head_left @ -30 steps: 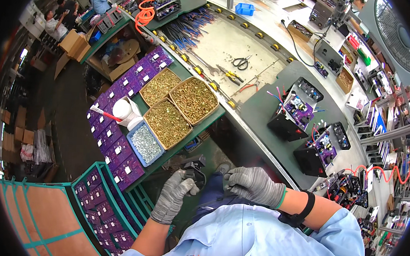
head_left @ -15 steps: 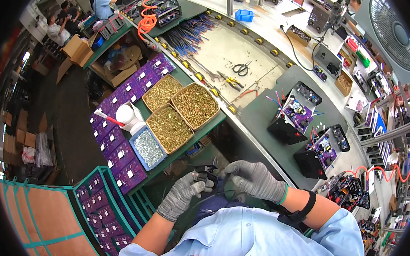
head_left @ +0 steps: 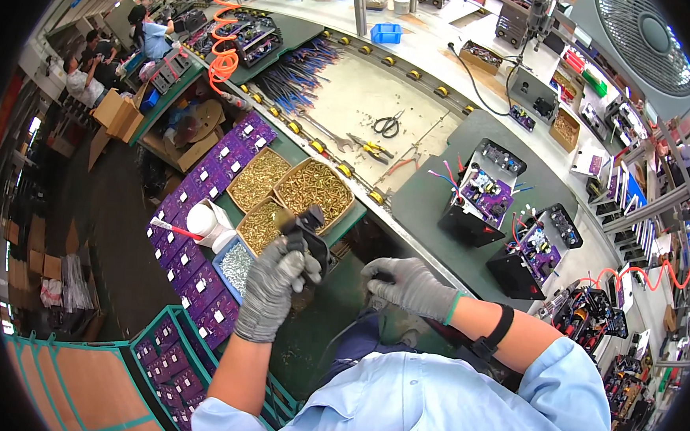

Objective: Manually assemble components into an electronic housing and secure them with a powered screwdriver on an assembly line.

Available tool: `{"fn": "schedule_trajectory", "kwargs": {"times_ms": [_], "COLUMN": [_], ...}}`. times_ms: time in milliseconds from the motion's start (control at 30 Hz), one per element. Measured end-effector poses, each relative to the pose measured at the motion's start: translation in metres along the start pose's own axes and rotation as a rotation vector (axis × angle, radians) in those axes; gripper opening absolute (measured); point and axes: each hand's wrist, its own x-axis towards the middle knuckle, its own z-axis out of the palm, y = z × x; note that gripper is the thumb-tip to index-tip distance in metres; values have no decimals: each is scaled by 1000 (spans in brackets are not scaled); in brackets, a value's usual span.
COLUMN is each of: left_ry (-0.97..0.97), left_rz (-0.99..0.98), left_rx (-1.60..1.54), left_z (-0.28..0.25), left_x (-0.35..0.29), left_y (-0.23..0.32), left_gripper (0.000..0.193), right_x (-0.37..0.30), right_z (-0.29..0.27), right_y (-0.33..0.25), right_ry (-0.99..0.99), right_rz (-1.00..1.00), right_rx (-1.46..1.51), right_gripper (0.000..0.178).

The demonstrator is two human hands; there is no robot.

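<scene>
My left hand [head_left: 267, 294], in a grey knit glove, is closed around a black part [head_left: 311, 231], whose exact kind I cannot make out. The part is held up in front of the boxes of brass-coloured screws [head_left: 315, 188] and hides some of them. Just below my left hand's fingers is a blue bin [head_left: 237, 266] of silver screws. My right hand [head_left: 415, 289], gloved the same way, hovers apart from the left, in front of the bench edge. Its fingers are bent together; whatever they hold, if anything, is hidden.
Purple circuit boards [head_left: 195, 206] lie in rows beside a white tub [head_left: 209, 221] and a red-handled brush [head_left: 177, 229]. Two opened black units [head_left: 484, 194] stand on the right bench. Scissors [head_left: 388, 124] and pliers [head_left: 373, 148] lie farther back. A board rack [head_left: 166, 363] stands lower left.
My left hand has moved up and left with the black part, toward the screw boxes. My right hand has drawn away from the part and shifted slightly left. The whole view has shifted a little.
</scene>
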Motion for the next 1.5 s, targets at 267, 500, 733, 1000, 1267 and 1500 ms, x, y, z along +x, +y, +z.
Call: {"fn": "schedule_trajectory", "kwargs": {"times_ms": [267,500,733,1000,1267,1500], "left_ry": [-105,-168,-99,-327,-53,7], "left_rz": [212,253,2,-29,8,-81], "left_rx": [65,190,175,485,631,918], "left_z": [26,50,40,71,36,-30], "left_x": [52,73,68,1,-53,-135], "left_y": [85,117,94,36,16,16], "left_gripper": [39,41,30,23,30,79], "right_x": [31,41,26,5,-2,23], "right_z": [8,-3,-82,-65,-60,-99], "right_y": [1,21,-11,-79,-75,-117], "right_ry": [-114,-177,-210,-275,-35,213], "right_rz": [41,46,211,202,26,-51], "right_rx": [-240,130,395,441,711,999], "right_gripper": [24,36,53,77,37,42]}}
